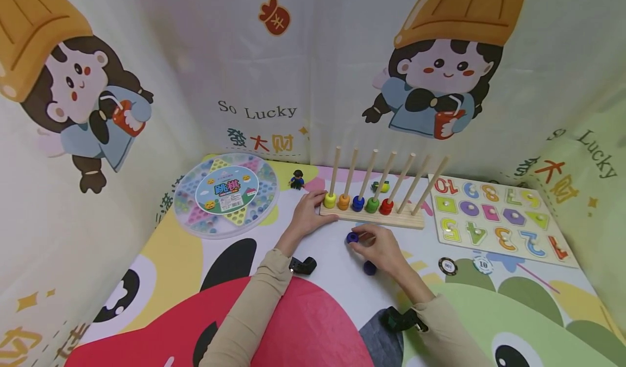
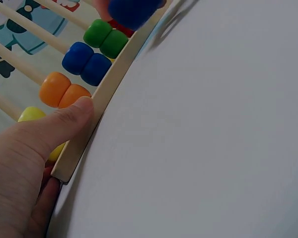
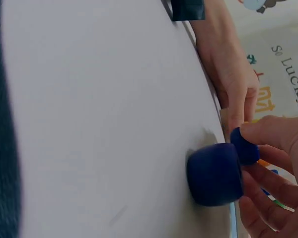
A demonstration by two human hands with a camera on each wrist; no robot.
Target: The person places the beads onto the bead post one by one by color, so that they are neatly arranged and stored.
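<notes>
A wooden peg rack (image 1: pixel 374 218) stands upright on the table. From the left, its pegs carry yellow (image 1: pixel 330 200), orange (image 1: pixel 344 201), blue (image 1: pixel 358 204), green (image 1: pixel 372 206) and red (image 1: pixel 386 206) beads; the two rightmost pegs are bare. My left hand (image 1: pixel 309 215) grips the rack's left end, thumb along the front of the base beside the orange beads (image 2: pixel 64 90). In front of the rack, my right hand (image 1: pixel 383 249) pinches a dark blue bead (image 3: pixel 245 147) between thumb and fingers. Another dark blue bead (image 3: pixel 214 174) lies on the table below that hand.
Left of the rack lies a round Chinese checkers set (image 1: pixel 227 193). Behind are a small toy figure (image 1: pixel 296 179) and a green-yellow toy (image 1: pixel 381 186). At right lie a wooden number puzzle board (image 1: pixel 499 217), a black chip (image 1: pixel 447 266) and a white chip (image 1: pixel 483 265).
</notes>
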